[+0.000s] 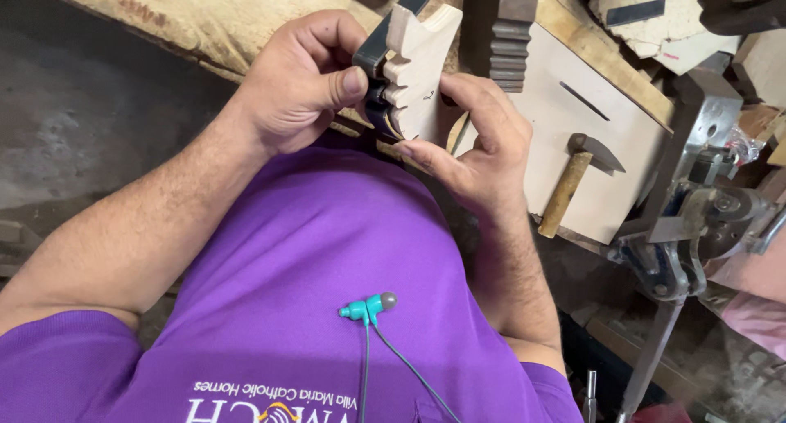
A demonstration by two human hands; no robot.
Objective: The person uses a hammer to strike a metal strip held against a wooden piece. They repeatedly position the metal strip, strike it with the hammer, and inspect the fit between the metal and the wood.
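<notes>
Head view: both hands, left hand [299, 83] and right hand [483, 144], clamped on a notched pale wooden piece [419, 67], hammer [573, 181] nearby on the tabletop [565, 112].

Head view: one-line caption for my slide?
Left hand and right hand grip a notched wooden piece beside a hammer.

A hammer [577, 181] was laid on a pale board [573, 120], which was placed on the wooden workbench [598, 54].
</notes>
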